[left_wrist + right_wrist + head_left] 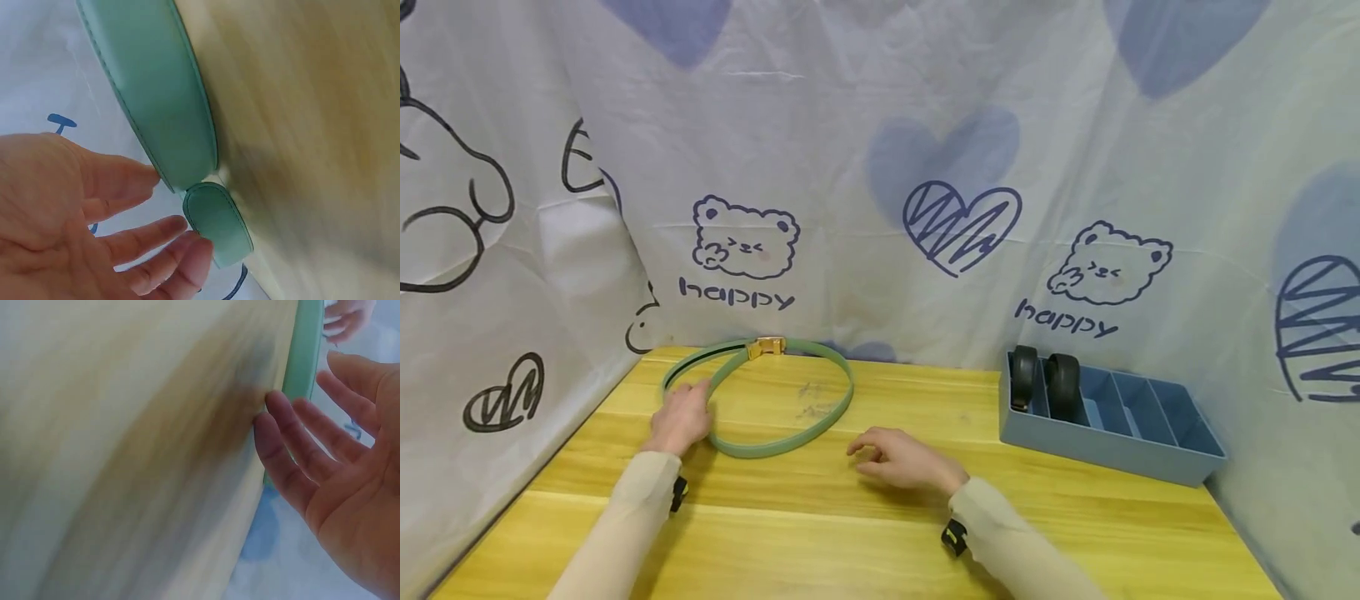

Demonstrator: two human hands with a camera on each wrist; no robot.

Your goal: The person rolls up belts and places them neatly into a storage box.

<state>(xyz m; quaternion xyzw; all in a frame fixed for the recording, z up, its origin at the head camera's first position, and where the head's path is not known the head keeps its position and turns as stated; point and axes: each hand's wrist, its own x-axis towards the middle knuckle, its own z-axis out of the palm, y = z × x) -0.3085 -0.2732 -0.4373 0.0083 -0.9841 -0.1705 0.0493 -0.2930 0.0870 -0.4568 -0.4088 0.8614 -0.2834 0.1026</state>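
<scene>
A green belt [778, 447] with stitched edges lies in a loop on the wooden table, its gold buckle [767, 346] at the back. My left hand [681, 419] is at the loop's left side. In the left wrist view, the left thumb and fingertips [199, 245] come right up to the belt's edge near its rounded tip [219, 222], with the fingers loosely bent. To the right of the loop, my right hand [904, 458] hovers low over the table. Its fingers [275, 440] are spread, slightly bent, and hold nothing.
A blue-grey box [1112, 454] with several compartments stands at the table's back right. Two coiled black belts, one on the left [1023, 377] and another beside it [1063, 385], sit in its left compartments. A printed white cloth [850, 208] hangs behind the table [820, 542].
</scene>
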